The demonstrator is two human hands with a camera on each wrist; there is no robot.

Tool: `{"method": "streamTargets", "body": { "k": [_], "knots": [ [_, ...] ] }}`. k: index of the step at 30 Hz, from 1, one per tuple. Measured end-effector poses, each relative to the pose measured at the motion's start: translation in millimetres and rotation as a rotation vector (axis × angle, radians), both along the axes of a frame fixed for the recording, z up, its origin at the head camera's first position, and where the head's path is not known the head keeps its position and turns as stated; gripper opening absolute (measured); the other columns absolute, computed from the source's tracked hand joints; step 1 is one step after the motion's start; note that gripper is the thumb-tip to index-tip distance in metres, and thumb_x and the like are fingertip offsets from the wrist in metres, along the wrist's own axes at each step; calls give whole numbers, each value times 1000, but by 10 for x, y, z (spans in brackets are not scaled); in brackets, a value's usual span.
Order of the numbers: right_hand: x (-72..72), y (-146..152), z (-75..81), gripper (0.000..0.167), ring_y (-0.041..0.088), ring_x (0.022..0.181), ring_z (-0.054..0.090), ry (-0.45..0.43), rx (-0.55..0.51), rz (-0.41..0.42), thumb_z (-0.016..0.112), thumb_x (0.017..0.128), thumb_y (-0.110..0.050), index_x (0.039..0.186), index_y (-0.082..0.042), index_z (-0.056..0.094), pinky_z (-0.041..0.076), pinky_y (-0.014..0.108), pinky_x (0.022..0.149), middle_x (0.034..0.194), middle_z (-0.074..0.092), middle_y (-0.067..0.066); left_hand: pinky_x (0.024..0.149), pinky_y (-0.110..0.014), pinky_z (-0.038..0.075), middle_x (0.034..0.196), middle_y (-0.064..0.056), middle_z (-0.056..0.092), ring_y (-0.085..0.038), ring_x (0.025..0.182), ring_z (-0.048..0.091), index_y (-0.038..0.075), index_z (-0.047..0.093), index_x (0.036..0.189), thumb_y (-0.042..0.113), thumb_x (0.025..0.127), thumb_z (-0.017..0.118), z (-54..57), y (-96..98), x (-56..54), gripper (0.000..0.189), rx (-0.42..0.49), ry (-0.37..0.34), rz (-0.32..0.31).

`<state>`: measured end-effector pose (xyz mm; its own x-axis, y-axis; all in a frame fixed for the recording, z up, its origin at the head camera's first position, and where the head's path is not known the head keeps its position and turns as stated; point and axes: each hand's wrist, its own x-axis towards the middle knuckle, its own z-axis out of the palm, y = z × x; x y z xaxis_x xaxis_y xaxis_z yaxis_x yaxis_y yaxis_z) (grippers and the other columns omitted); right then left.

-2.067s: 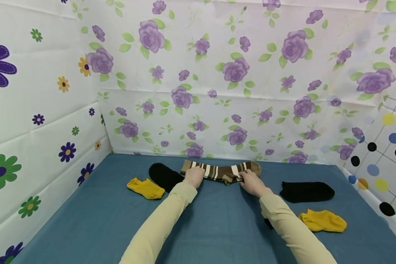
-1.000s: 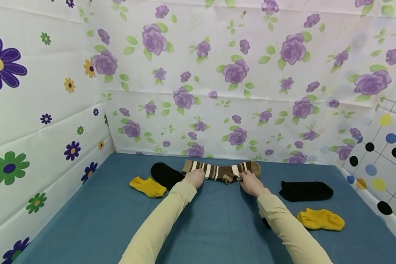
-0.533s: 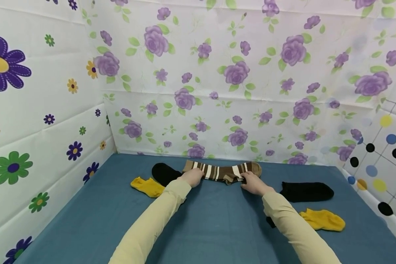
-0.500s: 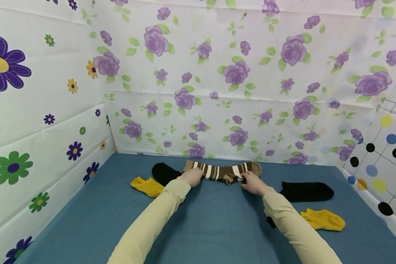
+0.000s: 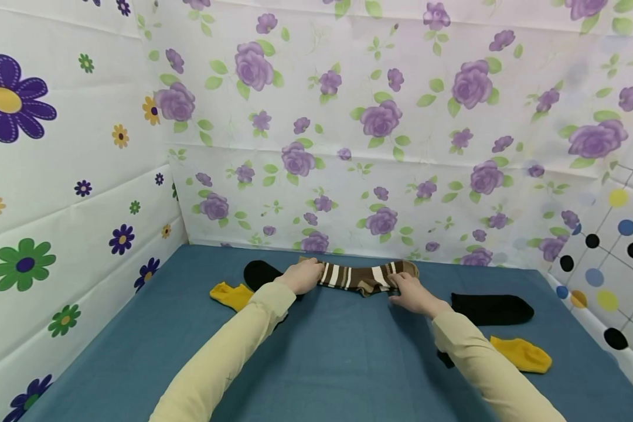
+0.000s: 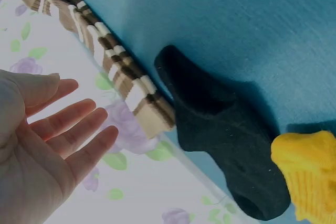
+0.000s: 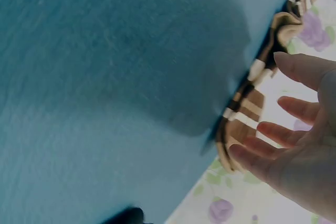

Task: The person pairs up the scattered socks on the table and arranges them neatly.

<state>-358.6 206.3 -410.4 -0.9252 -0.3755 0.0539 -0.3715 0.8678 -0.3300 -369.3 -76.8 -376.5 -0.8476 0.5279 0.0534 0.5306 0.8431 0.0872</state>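
Note:
A brown, white and tan striped sock (image 5: 358, 278) lies lengthwise near the back edge of the blue surface, its heel fold toward me. My left hand (image 5: 303, 275) hovers by its cuff end with the fingers extended; in the left wrist view that hand (image 6: 58, 140) stands apart from the cloth, palm showing. My right hand (image 5: 415, 294) is over the toe end, fingers spread and loosely bent; in the right wrist view the hand (image 7: 299, 135) overlaps the striped sock (image 7: 244, 116) and grips nothing. Beside the cuff lies a black sock (image 6: 220, 124), partly hidden by the left hand in the head view.
A yellow sock (image 5: 231, 295) lies left of the left arm. At right are another black sock (image 5: 493, 309) and a yellow sock (image 5: 522, 354), partly behind the right sleeve. A flowered sheet (image 5: 343, 193) rises behind the blue surface (image 5: 337, 363).
Both hands have come off the striped sock; the left has lifted and shifted left, the right has drawn back slightly to the right. The sock stays in place.

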Motion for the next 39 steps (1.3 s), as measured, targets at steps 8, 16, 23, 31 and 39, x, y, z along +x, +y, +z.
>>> {"method": "streamTargets", "body": {
  "k": [8, 16, 23, 31, 39],
  "knots": [
    [109, 56, 220, 66, 52, 118, 24, -14, -2, 8, 64, 86, -22, 136, 5, 30, 29, 58, 88, 133, 26, 33, 61, -29, 45, 98, -8, 52, -18, 82, 54, 7, 56, 114, 15, 96, 47, 195, 6, 118, 22, 5, 96, -56],
    [249, 93, 422, 72, 52, 120, 21, 4, -8, 38, 65, 84, -29, 137, 5, 28, 28, 59, 88, 135, 23, 33, 61, -26, 44, 101, -8, 52, -15, 81, 54, 6, 55, 116, 17, 94, 51, 377, 39, 234, 25, 38, 173, -130],
    [389, 145, 502, 70, 52, 119, 22, 14, 15, 72, 66, 84, -27, 136, 4, 31, 28, 60, 88, 134, 25, 33, 60, -24, 43, 96, -7, 52, -15, 78, 53, 6, 56, 113, 17, 94, 52, 462, 84, 356, 23, 27, 245, -198],
    [493, 273, 495, 69, 52, 116, 27, 19, 63, 63, 68, 82, -29, 133, 4, 36, 31, 59, 85, 130, 30, 33, 57, -21, 44, 99, -7, 53, -15, 81, 54, 6, 57, 111, 20, 93, 53, 424, 166, 475, 23, 7, 275, -233],
    [535, 463, 431, 67, 50, 112, 34, -20, 88, 21, 69, 81, -27, 131, 5, 38, 34, 57, 83, 126, 35, 33, 61, -20, 44, 99, -4, 54, -14, 83, 54, 10, 60, 109, 22, 93, 53, 313, 335, 556, 21, 2, 276, -264]
  ]
}}
